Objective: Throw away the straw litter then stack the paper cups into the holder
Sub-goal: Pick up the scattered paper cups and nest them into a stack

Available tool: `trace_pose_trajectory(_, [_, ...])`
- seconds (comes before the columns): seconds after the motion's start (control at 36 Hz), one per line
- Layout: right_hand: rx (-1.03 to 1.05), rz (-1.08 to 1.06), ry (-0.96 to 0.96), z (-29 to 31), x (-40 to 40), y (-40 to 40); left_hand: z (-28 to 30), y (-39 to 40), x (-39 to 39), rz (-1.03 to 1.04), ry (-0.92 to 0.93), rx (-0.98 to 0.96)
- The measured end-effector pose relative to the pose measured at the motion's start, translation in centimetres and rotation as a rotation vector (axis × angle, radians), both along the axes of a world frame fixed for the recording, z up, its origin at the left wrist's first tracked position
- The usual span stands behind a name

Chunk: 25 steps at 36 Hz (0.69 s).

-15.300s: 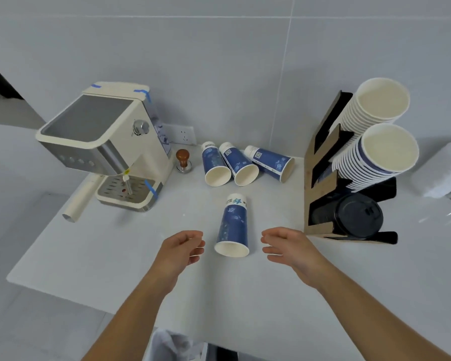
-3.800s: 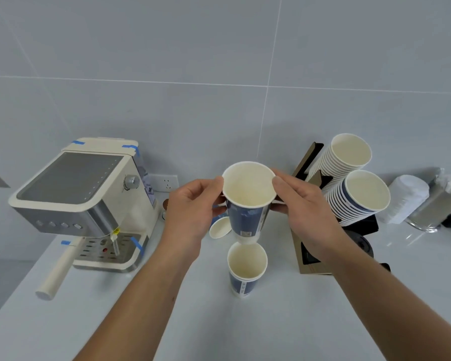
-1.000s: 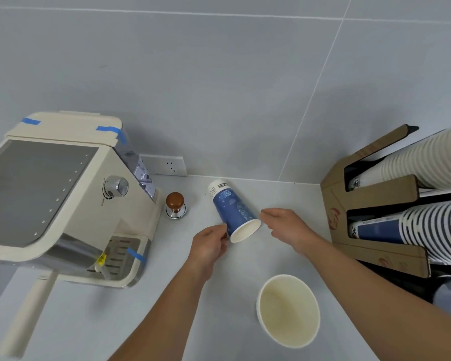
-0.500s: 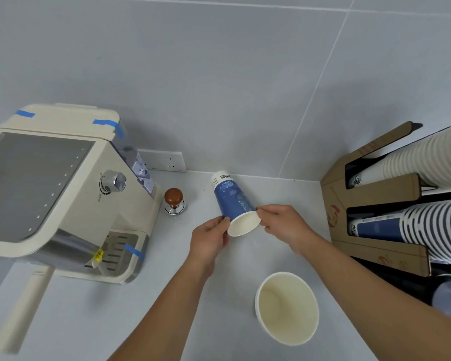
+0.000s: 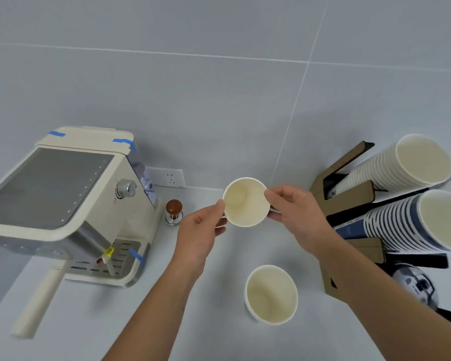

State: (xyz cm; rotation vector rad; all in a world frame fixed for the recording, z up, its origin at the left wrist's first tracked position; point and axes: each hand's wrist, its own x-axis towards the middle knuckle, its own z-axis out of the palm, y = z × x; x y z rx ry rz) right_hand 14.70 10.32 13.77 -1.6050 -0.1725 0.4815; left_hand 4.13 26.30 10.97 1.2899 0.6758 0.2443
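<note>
Both hands are holding one paper cup [image 5: 245, 201] above the counter [image 5: 146, 321], its mouth tilting up toward the camera so the cream inside is showing. The left hand [image 5: 198, 235] is pinching the rim on the left side with thumb and fingertips; its grip is narrow, closing on the cup wall. The right hand [image 5: 294, 212] is pinching the opposite side of the rim, its grip likewise narrow on the same cup. The blue outside of the held cup is mostly hiding behind the rim.

A second cup [image 5: 271, 294] is standing upright on the counter, below the held one and apart from both hands, between the two forearms. Whether it is one cup or several nested cannot be told from this angle.

The cardboard holder [image 5: 349, 194] is sitting at right, against the wall side of the counter. Two long stacks are lying in its slots with mouths facing outward: an upper white stack [image 5: 401, 165] and a lower blue-banded stack [image 5: 422, 222]. Dark lids [image 5: 414, 287] are showing in the bottom slot, blurred.

At left, an espresso machine [image 5: 63, 201] with blue tape tabs is standing on the counter. A wooden-knobbed tamper [image 5: 174, 212] is standing just beside it, near a wall socket [image 5: 168, 177].
</note>
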Motion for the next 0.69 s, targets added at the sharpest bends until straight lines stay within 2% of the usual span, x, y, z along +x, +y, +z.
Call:
trace_pose_trajectory(0.47, [0.192, -0.005, -0.216, 11.0, -6.3, -4.7, 10.6, -3.3, -4.5, -0.092, -0.272, 0.066])
trace_pose_trajectory(0.69, [0.193, -0.011, -0.261, 11.4, -9.1, -6.8, 11.5, -4.7, -6.9, -0.118, -0.258, 0.091])
